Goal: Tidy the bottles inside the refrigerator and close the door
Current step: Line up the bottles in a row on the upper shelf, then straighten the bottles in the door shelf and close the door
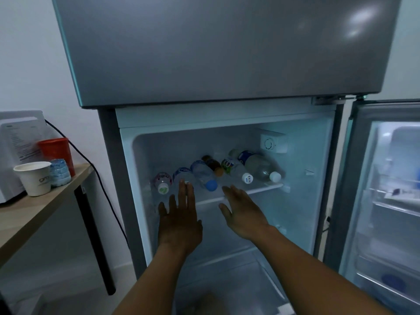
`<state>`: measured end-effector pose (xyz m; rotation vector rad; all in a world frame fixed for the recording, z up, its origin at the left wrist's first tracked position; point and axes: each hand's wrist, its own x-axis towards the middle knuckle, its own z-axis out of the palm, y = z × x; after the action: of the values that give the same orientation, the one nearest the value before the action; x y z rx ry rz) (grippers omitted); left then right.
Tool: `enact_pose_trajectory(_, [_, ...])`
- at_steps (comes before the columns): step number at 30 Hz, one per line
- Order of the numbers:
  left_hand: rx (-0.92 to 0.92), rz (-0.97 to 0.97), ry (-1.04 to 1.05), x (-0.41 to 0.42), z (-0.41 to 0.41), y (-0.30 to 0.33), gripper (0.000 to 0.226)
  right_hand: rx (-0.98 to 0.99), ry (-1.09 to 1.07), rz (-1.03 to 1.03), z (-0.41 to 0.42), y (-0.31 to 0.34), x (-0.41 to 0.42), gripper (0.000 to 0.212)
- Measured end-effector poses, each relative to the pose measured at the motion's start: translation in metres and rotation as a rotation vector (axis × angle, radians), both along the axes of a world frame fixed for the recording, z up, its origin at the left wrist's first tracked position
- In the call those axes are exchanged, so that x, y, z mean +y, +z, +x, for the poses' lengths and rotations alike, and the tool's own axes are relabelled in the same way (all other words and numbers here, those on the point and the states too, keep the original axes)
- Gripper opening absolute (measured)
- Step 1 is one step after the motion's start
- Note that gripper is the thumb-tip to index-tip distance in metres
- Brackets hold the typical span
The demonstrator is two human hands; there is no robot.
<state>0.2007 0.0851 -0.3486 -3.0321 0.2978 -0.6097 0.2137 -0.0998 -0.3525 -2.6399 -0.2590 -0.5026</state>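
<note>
The grey refrigerator (204, 53) has its lower door (386, 201) swung open to the right. Several plastic bottles lie on their sides on the upper shelf (256, 190), caps toward me. Among them are a pink-labelled bottle (162, 184), a clear bottle with a blue cap (205, 176), a small dark bottle with an orange cap (213, 164), a green-labelled bottle (237, 169) and a blue-labelled bottle with a white cap (259, 165). My left hand (179, 214) is flat, its fingertips at a clear bottle (181, 175). My right hand (242, 212) hovers in front of the shelf edge, holding nothing.
A wooden table (34, 214) stands left of the fridge with a white appliance (13, 144), a paper cup (35, 178), a red cup (56, 151) and a crumpled bottle (59, 172). A black cable (100, 189) hangs between table and fridge. Door shelves (395, 208) jut out at right.
</note>
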Motion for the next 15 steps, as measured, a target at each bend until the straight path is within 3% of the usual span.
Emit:
enact_pose_trajectory(3, [0.036, -0.021, -0.035, -0.009, -0.019, -0.002, 0.092, -0.002, -0.002, 0.058, -0.029, 0.003, -0.014, 0.048])
enact_pose_trajectory(6, [0.071, -0.044, -0.13, -0.028, -0.052, -0.015, 0.082, -0.137, -0.141, 0.154, -0.072, -0.003, -0.035, 0.028])
enact_pose_trajectory(15, [0.051, -0.125, -0.523, -0.117, -0.146, -0.027, 0.049, -0.132, -0.457, 0.135, -0.222, -0.035, -0.109, 0.027])
